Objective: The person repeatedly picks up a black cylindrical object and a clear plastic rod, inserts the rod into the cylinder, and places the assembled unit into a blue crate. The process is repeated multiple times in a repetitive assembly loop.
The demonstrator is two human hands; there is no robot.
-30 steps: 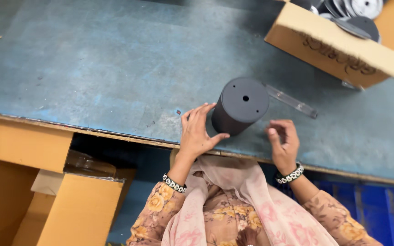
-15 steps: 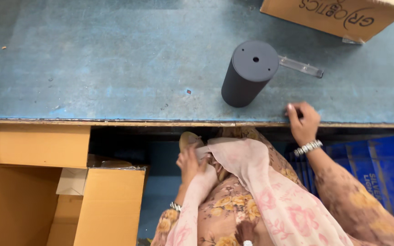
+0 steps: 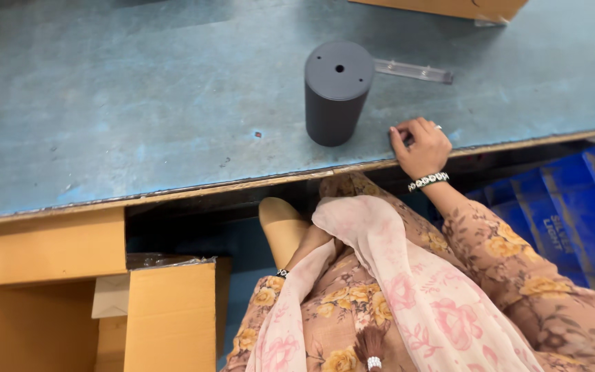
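- My right hand [image 3: 420, 146] rested at the near edge of the blue-grey worktable [image 3: 139, 117], fingers curled loosely against the surface and gripping nothing that I could make out.
- The dark cylinder [image 3: 335, 93] stood upright on the table, just beside that hand and apart from it, its flat top showing a small centre hole.
- A clear plastic strip [image 3: 413, 71] lay flat behind the cylinder, reaching toward the right.
- My left hand [image 3: 282, 227] was down below the table edge, in front of my lap; whether it was clenched or slack I could not tell.
- An open cardboard box [image 3: 70, 303] stood on the floor to my left, its flaps raised.
- A blue plastic crate [image 3: 587, 207] sat under the table on my right.
- The corner of another cardboard box [image 3: 449, 7] showed at the table's far edge.
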